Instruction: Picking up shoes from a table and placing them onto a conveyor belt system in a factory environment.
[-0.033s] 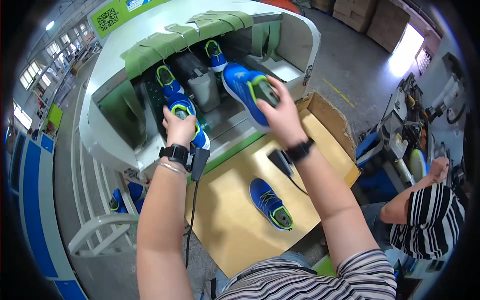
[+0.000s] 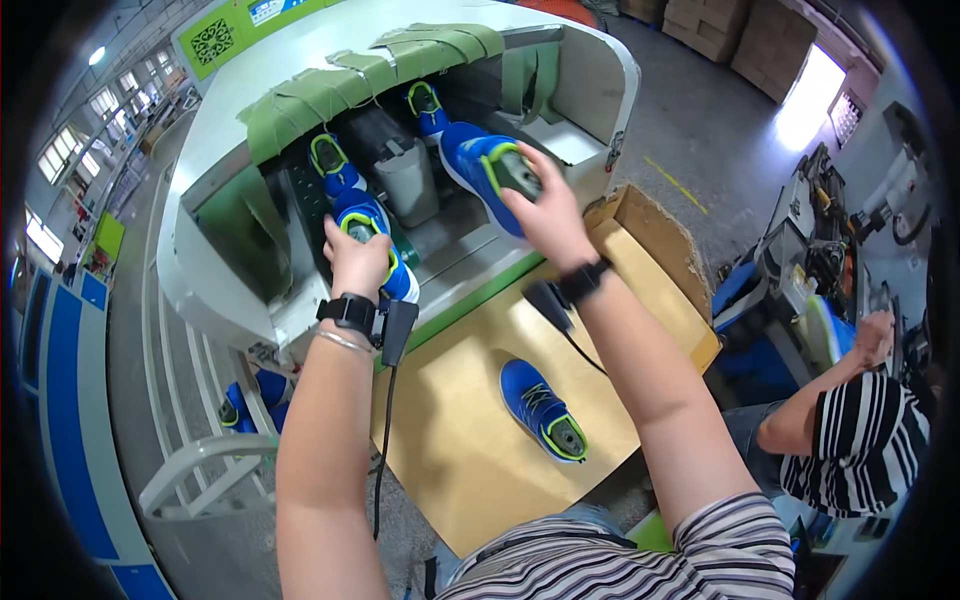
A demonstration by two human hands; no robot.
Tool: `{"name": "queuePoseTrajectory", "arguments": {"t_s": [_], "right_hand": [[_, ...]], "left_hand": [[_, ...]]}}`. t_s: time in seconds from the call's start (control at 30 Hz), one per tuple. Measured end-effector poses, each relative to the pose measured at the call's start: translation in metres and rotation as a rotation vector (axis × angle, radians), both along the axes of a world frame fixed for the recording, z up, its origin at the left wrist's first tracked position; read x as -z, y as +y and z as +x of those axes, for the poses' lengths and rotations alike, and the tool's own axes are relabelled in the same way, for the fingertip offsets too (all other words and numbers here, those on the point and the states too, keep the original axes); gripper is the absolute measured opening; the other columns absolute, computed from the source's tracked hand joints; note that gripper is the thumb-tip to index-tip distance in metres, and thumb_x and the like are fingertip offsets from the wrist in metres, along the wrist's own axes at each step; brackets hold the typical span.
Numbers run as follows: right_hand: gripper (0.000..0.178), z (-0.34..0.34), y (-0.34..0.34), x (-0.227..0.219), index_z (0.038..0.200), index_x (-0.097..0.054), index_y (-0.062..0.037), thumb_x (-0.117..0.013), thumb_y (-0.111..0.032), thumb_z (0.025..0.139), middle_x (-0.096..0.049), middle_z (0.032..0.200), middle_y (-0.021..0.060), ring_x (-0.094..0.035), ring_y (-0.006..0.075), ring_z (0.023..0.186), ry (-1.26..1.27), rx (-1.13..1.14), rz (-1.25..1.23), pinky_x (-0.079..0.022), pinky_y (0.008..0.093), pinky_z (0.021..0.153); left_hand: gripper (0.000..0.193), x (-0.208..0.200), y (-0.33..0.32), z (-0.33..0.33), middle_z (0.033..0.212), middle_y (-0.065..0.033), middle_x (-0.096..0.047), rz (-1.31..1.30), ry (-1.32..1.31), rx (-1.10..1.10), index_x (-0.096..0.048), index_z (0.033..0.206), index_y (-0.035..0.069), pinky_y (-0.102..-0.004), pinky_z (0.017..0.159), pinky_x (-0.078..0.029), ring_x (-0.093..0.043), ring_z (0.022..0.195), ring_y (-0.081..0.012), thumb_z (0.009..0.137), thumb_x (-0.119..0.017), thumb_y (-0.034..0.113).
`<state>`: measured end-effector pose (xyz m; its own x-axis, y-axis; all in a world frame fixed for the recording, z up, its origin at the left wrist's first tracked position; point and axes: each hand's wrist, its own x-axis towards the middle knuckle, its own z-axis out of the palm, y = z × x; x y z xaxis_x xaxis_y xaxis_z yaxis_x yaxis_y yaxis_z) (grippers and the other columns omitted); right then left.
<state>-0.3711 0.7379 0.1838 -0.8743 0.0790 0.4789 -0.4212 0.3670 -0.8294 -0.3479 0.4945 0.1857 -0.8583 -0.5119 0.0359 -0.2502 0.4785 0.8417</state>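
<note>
My left hand (image 2: pixel 358 258) is closed round the collar of a blue sneaker (image 2: pixel 402 284) with lime trim, at the left of a pale machine's opening. That shoe stands in line behind another blue sneaker (image 2: pixel 328 156) deeper inside. My right hand (image 2: pixel 545 212) grips a second blue sneaker (image 2: pixel 468 155) by its heel and collar, toe pointing into the opening. Just beyond its toe sits one more blue sneaker (image 2: pixel 424 100). Between the two rows is a grey block (image 2: pixel 408 180). A single blue sneaker (image 2: pixel 540 405) lies on the tan board in front of me.
The machine (image 2: pixel 210 130) has torn green strips (image 2: pixel 370 72) hanging over its mouth. A tan board (image 2: pixel 450 430) lies before it, with a cardboard box edge (image 2: pixel 655 225) at right. Black cables hang from both wrists. At far right, a person in stripes (image 2: pixel 865 440) handles a shoe.
My right hand and its sneaker have shifted slightly left. My left hand stays in place on its shoe. The other person's hand and shoe have moved a little.
</note>
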Motion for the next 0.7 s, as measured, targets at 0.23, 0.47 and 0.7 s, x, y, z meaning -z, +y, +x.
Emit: {"name": "queuePoseTrajectory", "arguments": {"t_s": [0.23, 0.47, 0.7], "right_hand": [[0.047, -0.088, -0.02, 0.04, 0.121, -0.057, -0.0113, -0.069, -0.018, 0.076, -0.054, 0.113, 0.0172, -0.051, 0.0389, 0.109, 0.047, 0.257, 0.169, -0.043, 0.0451, 0.095], [0.054, 0.096, -0.082, 0.08, 0.128, -0.05, -0.0112, -0.068, -0.029, 0.081, -0.036, 0.141, 0.0208, -0.034, 0.0413, 0.131, 0.117, -0.315, 0.264, -0.029, 0.0501, 0.109], [0.049, 0.233, 0.022, 0.176, 0.124, -0.055, -0.0071, -0.069, -0.023, 0.08, -0.044, 0.139, 0.0209, -0.036, 0.0418, 0.133, -0.19, -0.487, 0.431, -0.029, 0.0482, 0.11]], "left_hand": [[0.092, 0.005, 0.003, -0.018, 0.144, -0.0282, -0.03, 0.039, 0.035, 0.012, -0.016, 0.148, 0.001, -0.0395, 0.11, -0.031, -0.036, 0.132, -0.0407, 0.072, -0.066, 0.015], [0.085, 0.024, -0.063, -0.04, 0.142, -0.0282, -0.038, 0.162, 0.12, 0.039, -0.024, 0.144, -0.005, -0.0399, 0.103, -0.038, -0.043, 0.129, -0.0352, 0.084, -0.067, 0.037], [0.055, 0.1, 0.024, 0.119, 0.146, -0.0211, -0.03, 0.13, 0.354, 0.279, -0.029, 0.142, -0.001, -0.0367, 0.111, -0.028, -0.034, 0.134, -0.028, 0.096, -0.052, 0.019]]}}
